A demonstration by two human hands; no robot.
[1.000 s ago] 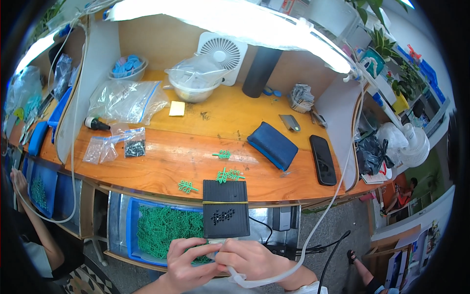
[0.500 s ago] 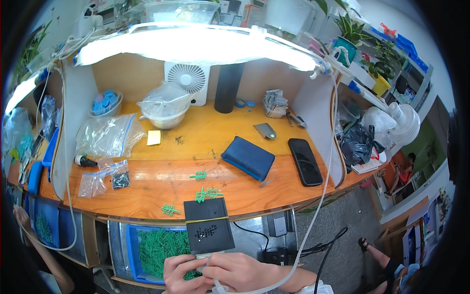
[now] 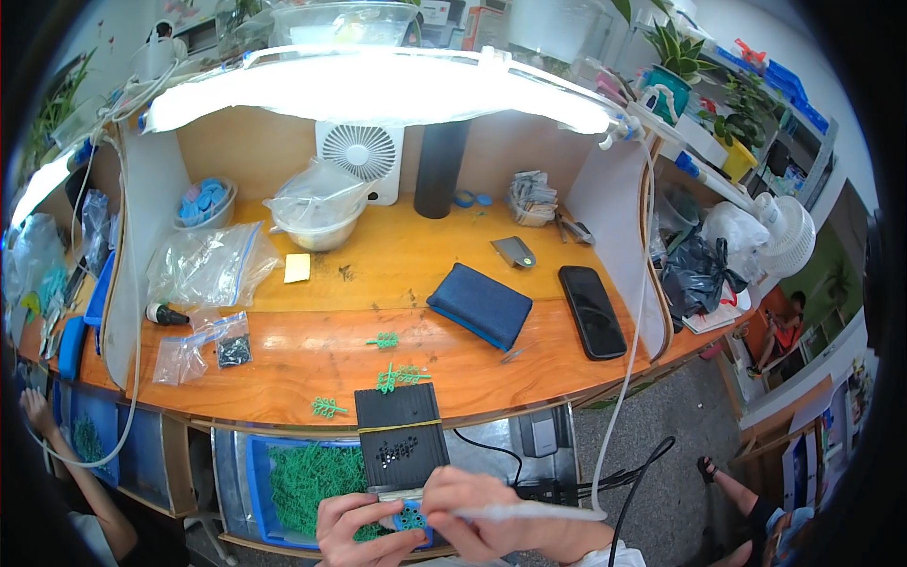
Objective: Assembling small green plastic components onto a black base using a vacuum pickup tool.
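My left hand (image 3: 357, 531) is closed at the lower edge, its fingers round a small green piece with dark dots (image 3: 411, 517), partly hidden by the fingers. Close beside it, my right hand (image 3: 477, 510) grips a white pen-like tool (image 3: 520, 511) joined to a pale hose. The tool's tip is hidden behind my fingers. Just beyond both hands lies a black ridged block (image 3: 397, 413) with a yellow rubber band round it. Small black bits (image 3: 397, 451) are scattered on its near half. Green branched pieces (image 3: 325, 407) with little rings lie on the bench beyond the block.
A blue tray (image 3: 257, 491) of green pieces sits in the drawer to the left. On the bench are a navy case (image 3: 480, 304), a phone (image 3: 592, 312), zip bags (image 3: 203, 265) and a bagged bowl (image 3: 319, 227). The hose (image 3: 625, 397) hangs at the right. Another person's arm (image 3: 76, 468) shows far left.
My right hand has shifted slightly right and turned, and the white tool now lies sideways with its hose to the right. The dotted green piece has come into sight between my hands.
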